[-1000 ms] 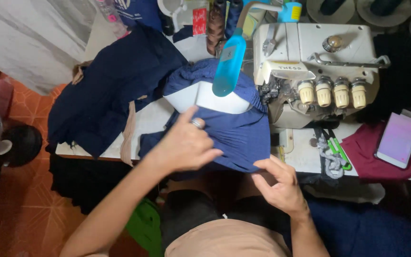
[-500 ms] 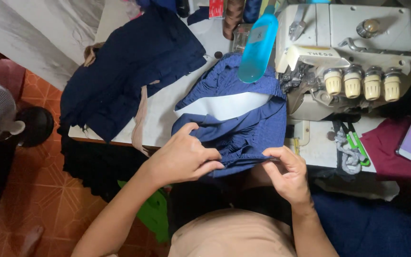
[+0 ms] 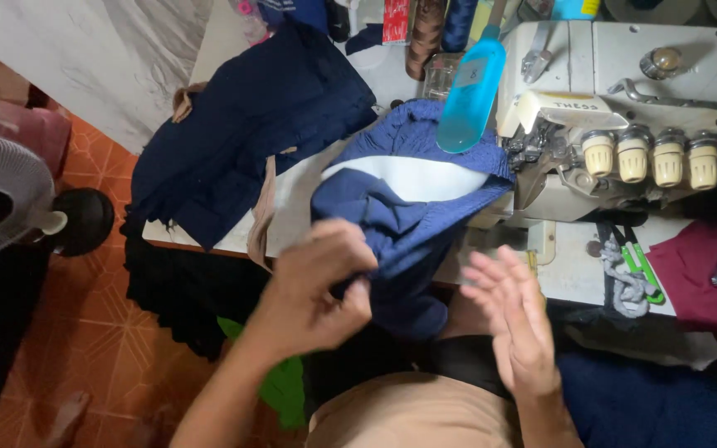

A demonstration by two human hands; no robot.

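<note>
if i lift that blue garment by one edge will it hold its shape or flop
Likely flop: the blue garment bunches into soft folds where the left hand grips it. Probably light, since it drapes off the table edge without sliding.

You see orange patterned floor tiles (image 3: 118,348) lower left | a pale marbled wall (image 3: 85,58) upper left | a white fan (image 3: 6,195) at the left edge | a white table (image 3: 574,274) spanning the middle, evenly lit.
</note>
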